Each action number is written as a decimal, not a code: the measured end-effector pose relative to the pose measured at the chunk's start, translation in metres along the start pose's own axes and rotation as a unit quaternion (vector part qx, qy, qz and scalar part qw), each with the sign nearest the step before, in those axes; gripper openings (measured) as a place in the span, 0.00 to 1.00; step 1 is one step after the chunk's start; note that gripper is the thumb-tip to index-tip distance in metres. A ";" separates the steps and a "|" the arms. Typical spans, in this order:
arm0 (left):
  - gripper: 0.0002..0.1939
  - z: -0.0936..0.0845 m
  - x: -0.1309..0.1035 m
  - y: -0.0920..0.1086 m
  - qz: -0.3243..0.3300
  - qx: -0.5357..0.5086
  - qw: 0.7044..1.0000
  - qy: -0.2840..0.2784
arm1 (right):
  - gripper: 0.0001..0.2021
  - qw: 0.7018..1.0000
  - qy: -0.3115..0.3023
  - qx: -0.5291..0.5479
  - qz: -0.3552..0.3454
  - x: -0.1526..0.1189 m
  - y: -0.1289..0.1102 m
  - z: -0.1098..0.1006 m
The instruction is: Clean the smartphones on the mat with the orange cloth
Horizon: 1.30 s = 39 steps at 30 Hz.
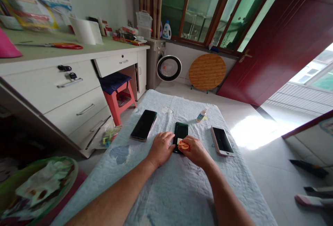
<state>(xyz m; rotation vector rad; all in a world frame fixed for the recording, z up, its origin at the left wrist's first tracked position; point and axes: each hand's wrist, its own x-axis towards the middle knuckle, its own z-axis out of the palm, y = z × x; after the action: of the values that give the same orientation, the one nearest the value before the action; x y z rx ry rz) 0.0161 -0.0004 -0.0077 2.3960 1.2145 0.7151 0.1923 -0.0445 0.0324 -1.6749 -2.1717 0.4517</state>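
A dark smartphone (181, 129) lies flat on the cloth-covered table between my hands. My left hand (162, 148) holds its left edge, with thumb and fingertips against the side. My right hand (195, 149) is closed around a bunched orange cloth (183, 145), pressed onto the lower part of the phone. A small white patch (179, 140) shows beside the cloth; I cannot tell what it is. Further left lies a larger black smartphone (144, 124). To the right is a white-framed smartphone (223, 141). A small spray bottle (201, 115) stands behind the right hand.
A pale blue quilted cloth (166, 188) covers the table. At the left are a full waste bin (74, 181), a red stool (121, 99) and a desk with drawers (70, 97). Behind stand a washing machine (155, 68) with its door open and a round wooden tabletop (207, 70).
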 end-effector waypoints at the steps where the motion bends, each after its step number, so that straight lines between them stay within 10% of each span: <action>1: 0.17 0.000 0.000 0.000 0.003 0.002 1.000 0.001 | 0.05 1.000 0.005 0.005 -0.017 0.001 -0.002 0.003; 26: 0.16 -0.001 0.001 0.001 -0.005 -0.005 1.000 0.004 | 0.05 0.975 0.098 -0.133 0.152 0.013 0.017 0.008; 39: 0.18 -0.007 0.000 0.007 -0.025 -0.268 0.963 0.003 | 0.13 0.950 0.187 -0.078 0.236 0.002 0.028 -0.017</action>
<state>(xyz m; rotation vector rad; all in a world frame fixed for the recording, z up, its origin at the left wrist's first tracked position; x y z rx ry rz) 0.0160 -0.0037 0.0015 1.9097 0.9288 0.9008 0.2237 -0.0350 0.0344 -2.1682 -1.5661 0.0649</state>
